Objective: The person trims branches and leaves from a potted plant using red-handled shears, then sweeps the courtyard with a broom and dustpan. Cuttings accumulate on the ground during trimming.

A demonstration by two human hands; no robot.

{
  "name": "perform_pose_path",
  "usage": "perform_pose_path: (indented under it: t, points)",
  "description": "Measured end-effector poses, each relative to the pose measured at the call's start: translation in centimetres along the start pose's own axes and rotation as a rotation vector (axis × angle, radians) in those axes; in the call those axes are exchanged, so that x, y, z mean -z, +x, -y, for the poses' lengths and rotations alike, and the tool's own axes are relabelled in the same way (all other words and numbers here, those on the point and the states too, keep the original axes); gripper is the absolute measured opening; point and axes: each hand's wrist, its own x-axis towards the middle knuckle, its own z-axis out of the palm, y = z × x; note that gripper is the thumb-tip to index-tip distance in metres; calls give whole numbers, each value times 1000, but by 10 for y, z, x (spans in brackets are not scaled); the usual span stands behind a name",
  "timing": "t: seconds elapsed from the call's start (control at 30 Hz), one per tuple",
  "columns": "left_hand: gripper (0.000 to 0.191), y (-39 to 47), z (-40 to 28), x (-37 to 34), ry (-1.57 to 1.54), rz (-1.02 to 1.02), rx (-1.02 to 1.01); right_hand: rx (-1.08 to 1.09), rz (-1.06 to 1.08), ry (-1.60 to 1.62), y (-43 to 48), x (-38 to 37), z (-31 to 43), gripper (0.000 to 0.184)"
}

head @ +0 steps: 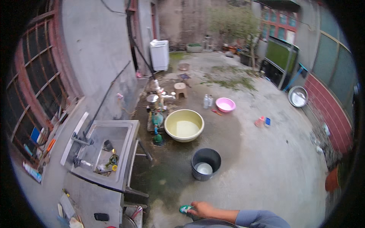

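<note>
My right hand (206, 210) is low in the view, fingers pointing left, with the grey sleeve (258, 218) behind it. Just beyond its fingertips, a small green and white object (185, 209), possibly a slipper, overlaps the fingers; I cannot tell whether the hand holds it. My left hand is out of view. Ahead on wet concrete stands a black bucket (196, 174) with a little water or a pale bottom inside. Past it is a large cream-yellow basin (184, 139) with pale liquid in it.
At left, a sink (132, 125) holds small items, and a phone-like black object (101, 217) lies on the counter (85, 196). A green water pump (157, 118), a stool (180, 86), two bottles (206, 101) and a pink basin (225, 109) stand farther off. A metal basin (298, 96) leans against the right wall.
</note>
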Motion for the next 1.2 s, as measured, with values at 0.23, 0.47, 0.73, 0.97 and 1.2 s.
perform_pose_path:
  t: [0.23,0.47,0.73,0.97,1.2]
  points:
    - [31,49,-4,17,174,39,26,-379,-69,181,-128,-63,37,55]
    - [37,39,-8,20,353,55,-85,-484,-160,362,-229,-110,50,52]
    - [28,-65,92,-22,510,490,-415,-721,-593,590,-389,-160,6,49]
    - [21,-381,277,33,832,1636,-172,-1007,-893,723,-594,-227,-61,43]
    - [16,-589,346,155,1328,2303,-191,-1302,-1252,976,-744,-319,-92,42]
